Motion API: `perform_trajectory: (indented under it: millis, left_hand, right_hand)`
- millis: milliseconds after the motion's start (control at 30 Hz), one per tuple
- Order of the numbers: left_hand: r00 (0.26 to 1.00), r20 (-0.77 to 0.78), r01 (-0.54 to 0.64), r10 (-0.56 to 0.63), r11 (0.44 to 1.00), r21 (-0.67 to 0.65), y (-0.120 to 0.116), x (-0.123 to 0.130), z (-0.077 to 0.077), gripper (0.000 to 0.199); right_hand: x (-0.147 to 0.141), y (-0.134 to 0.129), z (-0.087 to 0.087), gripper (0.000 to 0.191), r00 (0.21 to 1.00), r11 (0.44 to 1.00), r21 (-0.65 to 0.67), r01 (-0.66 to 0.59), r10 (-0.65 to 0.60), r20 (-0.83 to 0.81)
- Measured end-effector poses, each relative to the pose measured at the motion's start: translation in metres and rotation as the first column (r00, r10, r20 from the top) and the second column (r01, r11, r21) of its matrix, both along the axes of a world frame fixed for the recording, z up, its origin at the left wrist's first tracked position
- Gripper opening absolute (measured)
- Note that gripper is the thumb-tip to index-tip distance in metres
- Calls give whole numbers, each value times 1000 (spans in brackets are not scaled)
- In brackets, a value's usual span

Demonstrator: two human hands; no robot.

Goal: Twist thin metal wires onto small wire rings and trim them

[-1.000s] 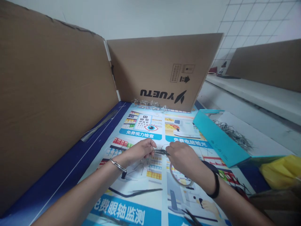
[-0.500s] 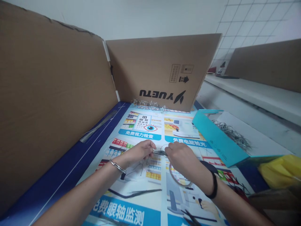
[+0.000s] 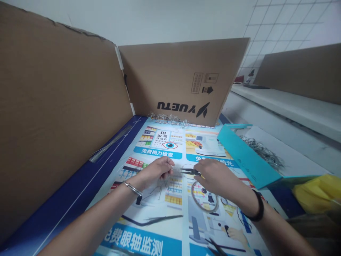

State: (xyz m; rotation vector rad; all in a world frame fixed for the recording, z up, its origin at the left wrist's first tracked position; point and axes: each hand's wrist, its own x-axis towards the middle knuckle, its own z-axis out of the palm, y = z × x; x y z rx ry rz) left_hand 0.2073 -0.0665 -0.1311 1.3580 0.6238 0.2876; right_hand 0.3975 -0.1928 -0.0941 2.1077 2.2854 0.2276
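Note:
In the head view my right hand [image 3: 217, 176] is closed around a pair of needle-nose pliers [image 3: 189, 171]. Their dark jaws point left and stand slightly apart. A bit of yellow handle shows by the fingers. My left hand [image 3: 161, 170] is closed in a pinch, a short gap from the jaw tips; what it pinches is too thin and faint to make out. Below my right hand lies a round coil of wire [image 3: 194, 201]. A bundle of thin dark strands [image 3: 165, 218] rests on the printed sheet below my left hand.
A turquoise box [image 3: 246, 156] on the right holds a heap of tangled wire pieces [image 3: 263, 153]. Beside it is a yellow bag [image 3: 317, 192]. Cardboard panels [image 3: 176, 78] stand behind and on the left. A dark tool [image 3: 215, 246] lies at the bottom edge.
My right hand has moved right with the pliers, and their jaws have come away from my left hand. My left hand has shifted slightly left.

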Motion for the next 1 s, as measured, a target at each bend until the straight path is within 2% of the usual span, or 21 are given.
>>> perform_trajectory:
  millis: [133,233,400,667,733,800,900,1000]
  left_hand:
    - [999,26,-28,30,997,-71,2,0,1,13]
    - [996,63,-47,58,985,-163,2,1,-2,15]
    - [992,98,-48,73,971,-235,-7,4,-3,13]
    - [991,124,-1,42,952,-307,-17,4,0,14]
    - [990,138,13,31,950,-311,-18,4,0,13]
    - [989,145,27,20,948,-316,-19,4,1,13]
    - [991,129,24,19,945,-325,-20,5,3,14]
    - [994,109,8,28,949,-314,-22,6,5,14]
  right_hand:
    - [-3,1,-1,10,999,999,-38,32,-33,-40]
    - [-9,4,-1,14,984,996,-21,91,-93,-152]
    - [-17,8,-1,17,914,993,9,119,-106,-391]
    - [-11,12,-12,15,813,977,36,210,-154,-561]
    - [-7,14,-14,13,753,978,16,206,-148,-641]
    - [-5,15,-14,10,657,985,-21,170,-129,-743]
    - [-5,15,-11,21,479,992,-104,74,-127,-869]
    - [-9,13,-9,23,379,992,-129,0,-120,-918]
